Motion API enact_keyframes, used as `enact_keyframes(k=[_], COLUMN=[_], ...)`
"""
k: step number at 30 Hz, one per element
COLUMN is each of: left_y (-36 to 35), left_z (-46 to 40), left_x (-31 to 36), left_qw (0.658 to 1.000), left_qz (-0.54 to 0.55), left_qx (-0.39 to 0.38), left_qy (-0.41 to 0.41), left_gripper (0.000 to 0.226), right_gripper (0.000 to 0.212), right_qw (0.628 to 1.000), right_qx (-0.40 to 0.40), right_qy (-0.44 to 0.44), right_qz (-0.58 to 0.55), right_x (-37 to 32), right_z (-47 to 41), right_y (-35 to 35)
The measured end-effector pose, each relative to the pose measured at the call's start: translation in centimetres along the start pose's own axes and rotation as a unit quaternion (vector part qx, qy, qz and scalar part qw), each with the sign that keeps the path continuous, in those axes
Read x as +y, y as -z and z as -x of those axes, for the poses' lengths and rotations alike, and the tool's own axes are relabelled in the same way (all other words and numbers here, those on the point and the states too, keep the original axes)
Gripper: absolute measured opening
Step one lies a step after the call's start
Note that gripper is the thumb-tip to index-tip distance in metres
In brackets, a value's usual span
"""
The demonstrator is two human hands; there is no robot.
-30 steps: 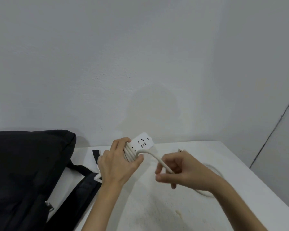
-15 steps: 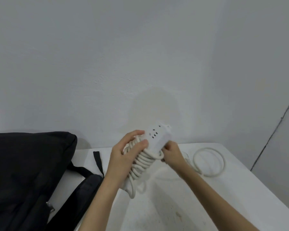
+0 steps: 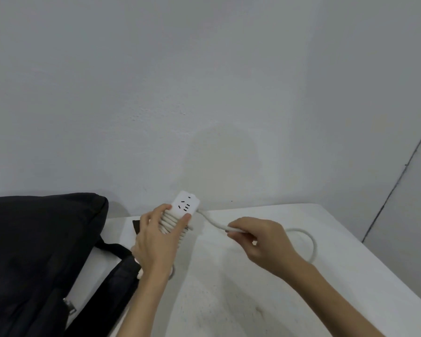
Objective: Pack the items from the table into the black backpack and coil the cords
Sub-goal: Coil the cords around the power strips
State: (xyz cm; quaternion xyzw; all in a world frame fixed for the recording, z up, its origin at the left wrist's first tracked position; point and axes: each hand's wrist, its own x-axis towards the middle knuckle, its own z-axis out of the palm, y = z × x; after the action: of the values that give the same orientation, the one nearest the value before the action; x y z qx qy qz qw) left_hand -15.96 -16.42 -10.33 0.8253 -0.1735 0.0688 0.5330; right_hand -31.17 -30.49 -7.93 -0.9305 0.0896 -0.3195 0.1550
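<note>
Power strip [image 3: 185, 205], raised above the table [image 3: 265, 300] beside the black backpack [image 3: 34, 251], is clamped with its windings by the left hand [image 3: 156, 239]; the right hand [image 3: 258, 239] pinches the cord [image 3: 214, 222], which should be laid taut, each turn against the preceding one.

Both hands raised over the table, each gripping part of one white power strip.

The left hand [image 3: 156, 242] is lifted near the table's [image 3: 265, 300] back edge, its fingers and thumb curled round the power strip [image 3: 184, 206] and the cord turns wound on it, forearm rising from the front edge. The right hand [image 3: 260, 242], knuckles up, pinches the loose cord [image 3: 312, 246] between thumb and curled fingers, its bare forearm running to the front right corner.
</note>
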Motion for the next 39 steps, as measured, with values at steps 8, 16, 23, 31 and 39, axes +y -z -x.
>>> enact_keyframes(k=[8,16,23,31,39], left_y=[-1.3,-0.6,-1.6,0.4,2.4], left_z=[0.2,0.3,2.6,0.2,0.2], left_x=[-0.4,-0.1,2.2,0.8,2.1], left_qw=[0.959,0.956,0.982,0.996,0.99], left_qz=[-0.135,-0.046,0.012,-0.023,0.013], left_qx=[-0.112,-0.207,-0.093,-0.01,-0.129], left_qy=[-0.224,-0.202,-0.163,-0.088,-0.058], left_gripper=[0.059,0.064,0.055,0.056,0.029], right_gripper=[0.026,0.032,0.023,0.025,0.015], right_qw=[0.996,0.973,0.956,0.897,0.914], right_qx=[-0.048,-0.024,-0.054,-0.208,0.004], right_qy=[0.059,-0.061,-0.028,-0.136,-0.169], right_qz=[-0.042,-0.223,-0.287,-0.366,-0.369], right_x=[-2.3,-2.0,-4.0,-2.6,0.5], right_z=[-1.5,-2.6,-2.9,-0.5,-2.4], right_y=[0.8,1.0,1.3,1.6,4.7])
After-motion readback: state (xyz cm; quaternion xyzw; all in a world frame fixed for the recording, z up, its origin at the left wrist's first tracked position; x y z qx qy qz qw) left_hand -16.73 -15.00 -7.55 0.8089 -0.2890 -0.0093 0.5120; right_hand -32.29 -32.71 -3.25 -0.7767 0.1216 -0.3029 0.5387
